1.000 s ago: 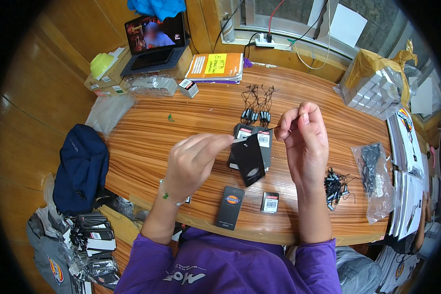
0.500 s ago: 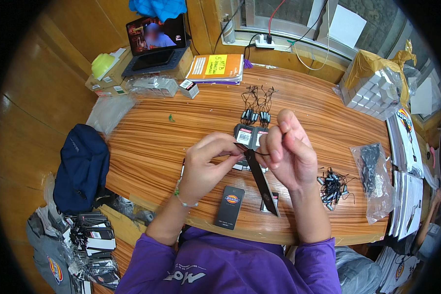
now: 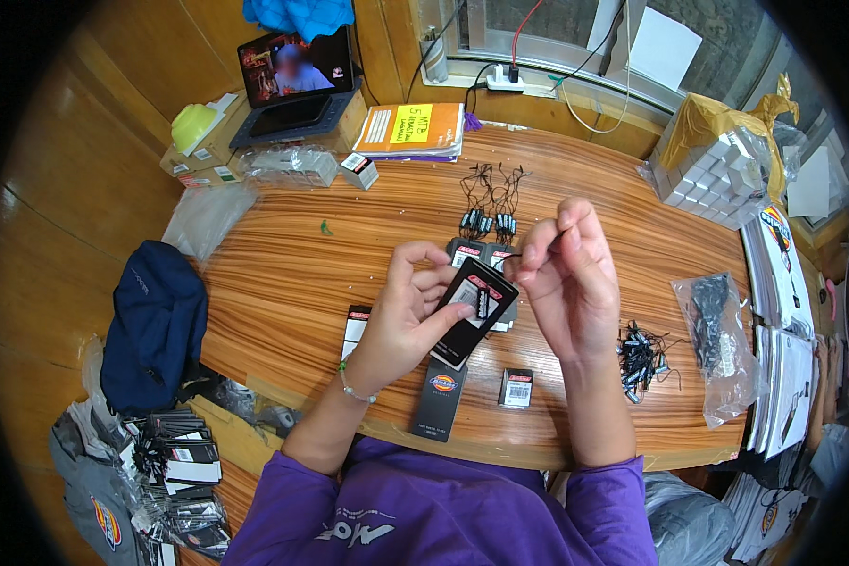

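My left hand (image 3: 407,316) grips a black hang tag (image 3: 462,341) tilted above the desk, thumb on its front. A small dark string seal (image 3: 482,302) lies against the tag's face near that thumb. Raised at the right, my right hand (image 3: 575,283) pinches a thin black cord (image 3: 509,258) that runs to the tag's top. Under the held tag lies a long grey hang tag (image 3: 441,407). A small labelled tag (image 3: 516,389) is to its right, and another black-and-white tag (image 3: 356,328) lies partly behind my left wrist. More labelled tags (image 3: 466,253) sit beyond my hands.
Bundled string seals (image 3: 491,224) lie beyond the tags; a loose heap (image 3: 643,363) sits right of my forearm, beside a clear plastic bag (image 3: 724,354). White boxes (image 3: 717,174) stand far right. A tablet (image 3: 297,71), notebooks (image 3: 415,132) and a blue pouch (image 3: 156,321) are left.
My left hand has turned the tag so that its labelled front faces up, with the string seal against it. My right hand has moved slightly up and right, still pinching the cord.
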Motion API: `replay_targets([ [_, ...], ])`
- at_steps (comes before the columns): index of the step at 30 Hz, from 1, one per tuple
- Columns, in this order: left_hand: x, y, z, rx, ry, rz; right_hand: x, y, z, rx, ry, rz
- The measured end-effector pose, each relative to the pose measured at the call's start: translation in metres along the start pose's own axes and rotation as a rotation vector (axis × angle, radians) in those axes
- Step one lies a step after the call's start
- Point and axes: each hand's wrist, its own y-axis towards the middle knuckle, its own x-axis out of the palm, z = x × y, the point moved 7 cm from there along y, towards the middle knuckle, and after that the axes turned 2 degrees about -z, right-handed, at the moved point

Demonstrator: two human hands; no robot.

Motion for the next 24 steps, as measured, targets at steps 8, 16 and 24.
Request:
replay_targets([
  [8, -0.004, -0.001, 0.012, 0.174, 0.550, 0.032, 0.004, -0.004, -0.012, -0.058, -0.041, 0.012],
  [16, -0.004, 0.001, 0.023, 0.227, 0.645, 0.042, 0.008, -0.005, -0.014, -0.032, -0.094, -0.034],
  [24, -0.006, 0.001, 0.020, 0.206, 0.646, 0.095, 0.015, -0.009, -0.009, 0.000, -0.107, -0.040],
])
